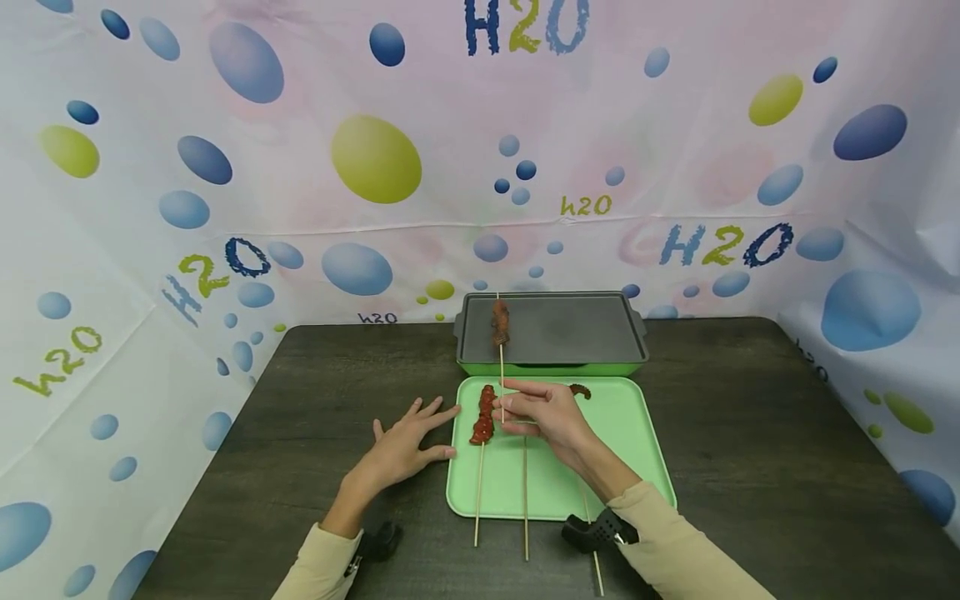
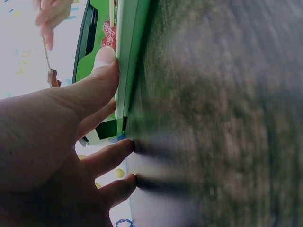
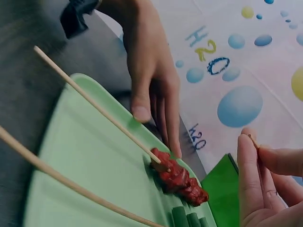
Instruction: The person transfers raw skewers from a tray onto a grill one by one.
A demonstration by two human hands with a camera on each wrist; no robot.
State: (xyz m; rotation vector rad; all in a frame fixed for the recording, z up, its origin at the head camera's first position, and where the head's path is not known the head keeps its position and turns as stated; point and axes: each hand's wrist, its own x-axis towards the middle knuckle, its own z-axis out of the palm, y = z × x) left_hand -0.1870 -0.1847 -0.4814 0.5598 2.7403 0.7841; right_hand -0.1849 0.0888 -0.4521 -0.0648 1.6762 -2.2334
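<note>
**A fingertip pinch, with the load at the far end**

The dark tabletop [image 1: 750,433] carries a green tray [image 1: 630,425], with a grill [image 1: 573,329] just beyond its far side. The left hand [image 1: 405,446] lies with fingers spread at the tray's left edge, holding nothing; too firm a push there could shift the tray. The right hand [image 1: 551,417] pinches a brown skewer [image 1: 502,367] by its stick, the meat [image 1: 500,323] over the grill's left part, though whether it touches cannot be told. With the weight so far from the pinch, a loose hold could let it twist or drop. A red skewer [image 1: 484,414] lies on the tray's left; right of it, two sticks [image 1: 526,500] overhang the near rim, and the right wrist's strap [image 1: 581,533], above the farther one, might snag it
</note>
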